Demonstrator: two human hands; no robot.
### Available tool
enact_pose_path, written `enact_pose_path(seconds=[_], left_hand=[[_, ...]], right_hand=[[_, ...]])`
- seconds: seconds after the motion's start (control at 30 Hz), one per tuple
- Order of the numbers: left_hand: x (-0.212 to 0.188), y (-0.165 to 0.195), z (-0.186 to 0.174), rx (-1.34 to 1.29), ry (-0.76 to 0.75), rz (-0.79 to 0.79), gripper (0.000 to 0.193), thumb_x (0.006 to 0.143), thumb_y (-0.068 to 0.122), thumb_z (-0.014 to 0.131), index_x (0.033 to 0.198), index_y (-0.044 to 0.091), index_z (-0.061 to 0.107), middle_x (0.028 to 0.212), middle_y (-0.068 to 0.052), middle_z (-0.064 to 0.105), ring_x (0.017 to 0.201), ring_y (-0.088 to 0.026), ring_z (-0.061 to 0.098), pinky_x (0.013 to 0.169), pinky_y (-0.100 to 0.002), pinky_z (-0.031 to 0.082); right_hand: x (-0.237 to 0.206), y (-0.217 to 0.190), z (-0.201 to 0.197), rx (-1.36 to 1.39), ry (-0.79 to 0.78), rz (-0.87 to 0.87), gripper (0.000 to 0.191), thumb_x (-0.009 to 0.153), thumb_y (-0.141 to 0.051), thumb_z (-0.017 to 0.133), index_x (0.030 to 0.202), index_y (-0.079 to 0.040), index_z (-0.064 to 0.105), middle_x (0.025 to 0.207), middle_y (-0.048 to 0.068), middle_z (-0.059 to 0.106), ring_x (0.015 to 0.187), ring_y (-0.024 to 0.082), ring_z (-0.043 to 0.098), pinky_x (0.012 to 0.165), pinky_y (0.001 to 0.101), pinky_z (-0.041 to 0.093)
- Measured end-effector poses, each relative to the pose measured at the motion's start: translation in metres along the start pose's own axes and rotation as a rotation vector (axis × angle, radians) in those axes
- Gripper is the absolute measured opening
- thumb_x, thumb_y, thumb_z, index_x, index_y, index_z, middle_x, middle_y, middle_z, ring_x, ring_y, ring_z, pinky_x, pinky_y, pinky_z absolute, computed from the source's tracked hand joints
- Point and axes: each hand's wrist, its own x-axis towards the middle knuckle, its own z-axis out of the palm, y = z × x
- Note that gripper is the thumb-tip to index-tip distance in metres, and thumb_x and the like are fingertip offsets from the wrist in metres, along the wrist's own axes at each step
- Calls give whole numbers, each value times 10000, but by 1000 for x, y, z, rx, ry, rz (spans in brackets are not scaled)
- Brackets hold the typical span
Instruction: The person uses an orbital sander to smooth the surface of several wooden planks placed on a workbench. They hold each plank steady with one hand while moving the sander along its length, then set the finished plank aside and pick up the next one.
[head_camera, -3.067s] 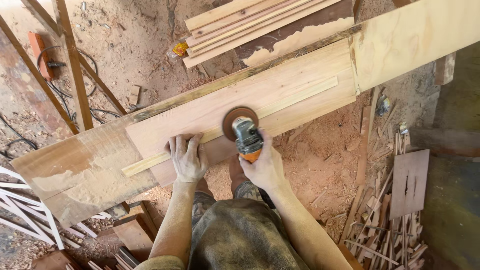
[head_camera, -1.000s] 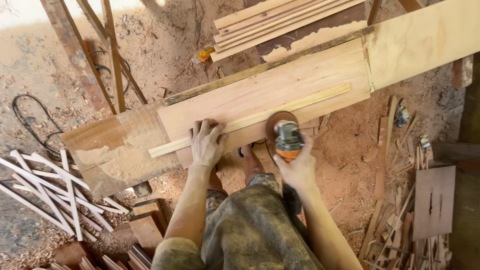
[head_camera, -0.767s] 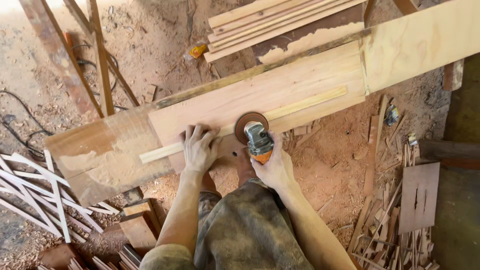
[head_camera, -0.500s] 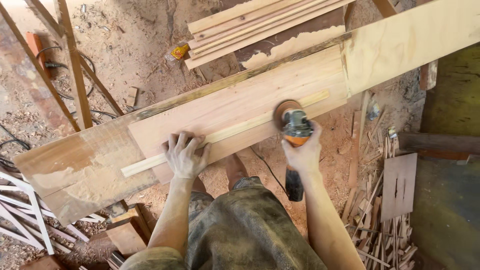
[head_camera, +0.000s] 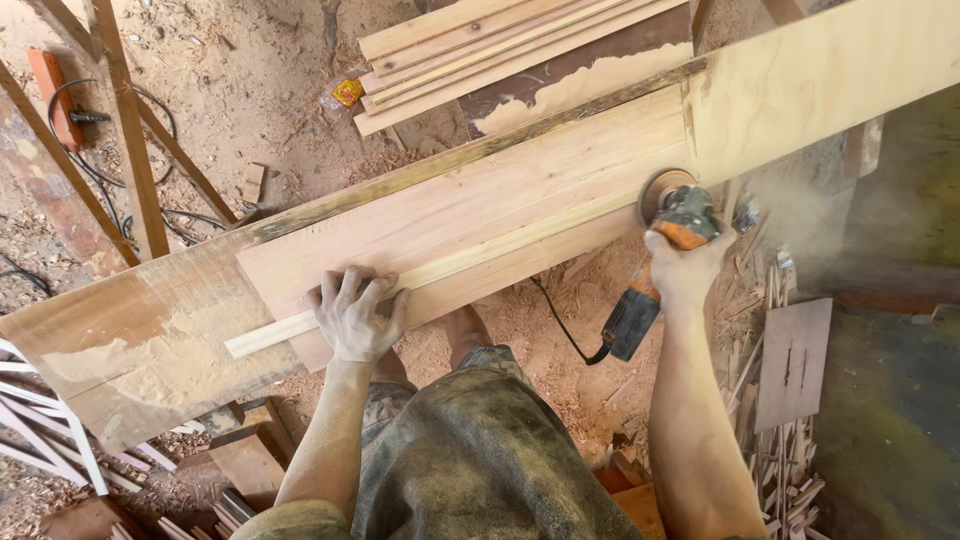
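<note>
While pressing flat, fingers spread, on the thin strip (head_camera: 440, 268) and plank (head_camera: 480, 200), left hand (head_camera: 355, 318) grasps nothing. Right hand (head_camera: 685, 268) clenched round the orange sander (head_camera: 672, 215), disc at the plank's right near edge. Beyond that edge, scrap offcuts (head_camera: 790, 360) crowding the sawdust floor (head_camera: 280, 90).
</note>
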Motion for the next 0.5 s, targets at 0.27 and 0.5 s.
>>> enact_pose_path(seconds=[0.27, 0.5], left_hand=[[-3, -1, 5, -33, -1, 22, 111, 849, 317, 781, 922, 236, 762, 1058, 49, 656, 1009, -241, 566, 926, -454, 366], [-7, -1, 3, -72, 7, 50, 104, 881, 245, 757, 982, 235, 780, 1044, 35, 654, 1005, -249, 566, 922, -450, 375]], right_hand=[[-122, -5, 56, 102, -360, -117, 904, 759, -165, 808, 1474, -48, 267, 1190, 263, 667, 1001, 353, 747, 893, 458, 621], [-164, -38, 60, -188, -676, -270, 909, 792, -253, 840, 1496, -84, 290, 1141, 246, 704, 968, 411, 724, 861, 516, 600]])
